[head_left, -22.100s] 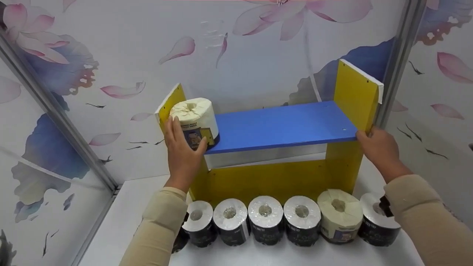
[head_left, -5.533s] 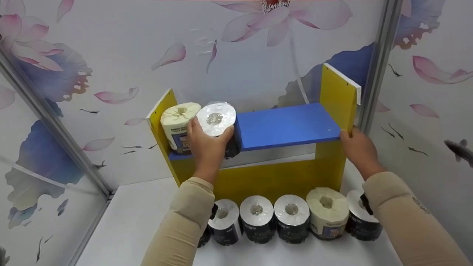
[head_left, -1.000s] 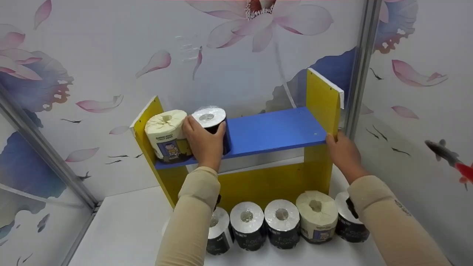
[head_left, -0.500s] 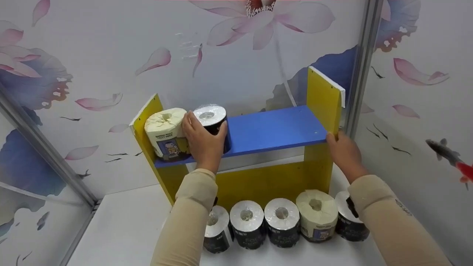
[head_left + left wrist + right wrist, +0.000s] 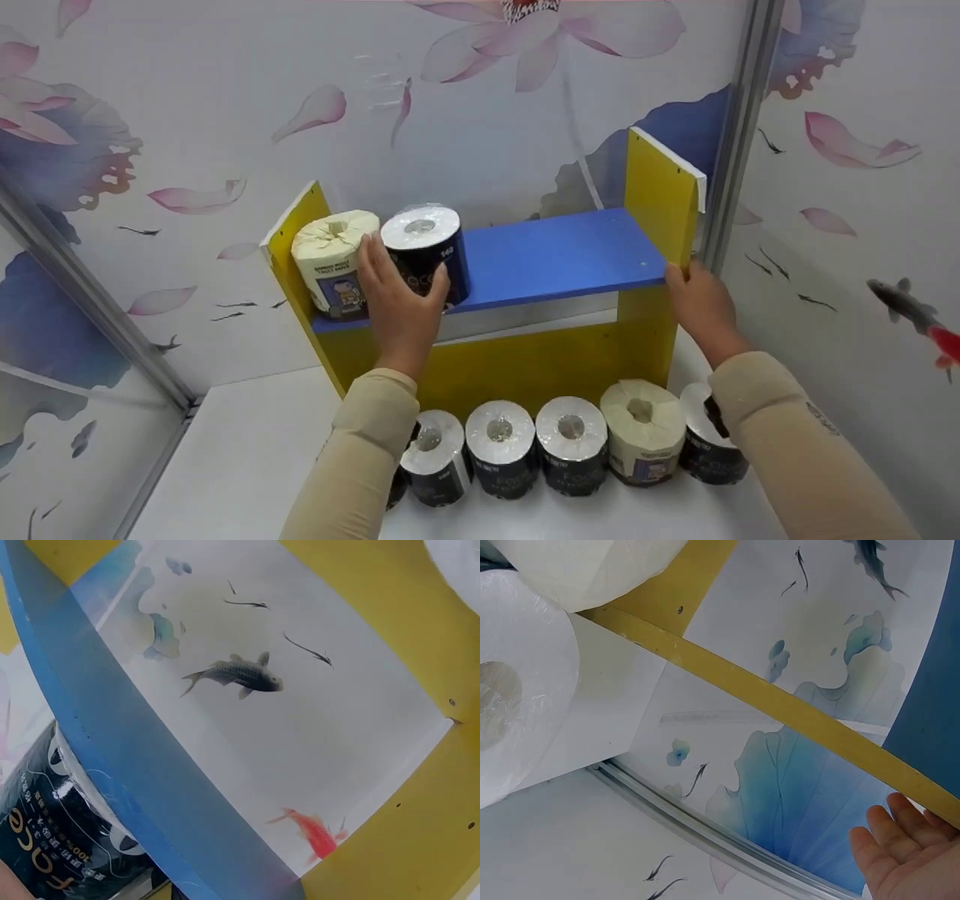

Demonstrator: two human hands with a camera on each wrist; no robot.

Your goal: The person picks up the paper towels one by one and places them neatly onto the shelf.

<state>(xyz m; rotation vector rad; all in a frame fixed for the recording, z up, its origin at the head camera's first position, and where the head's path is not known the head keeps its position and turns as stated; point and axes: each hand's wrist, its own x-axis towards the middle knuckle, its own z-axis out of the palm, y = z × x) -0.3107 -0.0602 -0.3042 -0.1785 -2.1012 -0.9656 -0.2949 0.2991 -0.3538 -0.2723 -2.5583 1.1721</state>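
A black-and-white toilet roll (image 5: 421,259) stands on the blue board of a yellow-sided shelf (image 5: 562,255), right beside a cream-wrapped toilet roll (image 5: 322,266) at the left side panel. My left hand (image 5: 401,319) is at the front of these rolls, its fingers extended and thumb spread. In the left wrist view, the black roll's label (image 5: 67,840) shows beside the blue board's edge (image 5: 135,757). My right hand (image 5: 703,307) grips the right side panel near the board's front corner, thumb in front. The right wrist view shows its fingers (image 5: 881,829) along the yellow panel's edge (image 5: 780,705).
On the white table (image 5: 232,450), a row of toilet rolls stands before the shelf, several black-and-white ones (image 5: 501,450) and a cream-wrapped one (image 5: 643,431). My left sleeve partly covers the row's left end. Printed wall panels (image 5: 480,135) enclose the back and sides.
The cream roll came first under my left hand; later that hand brought the black-and-white roll onto the board. Just now its fingers have eased off that roll. My right hand keeps its grip.
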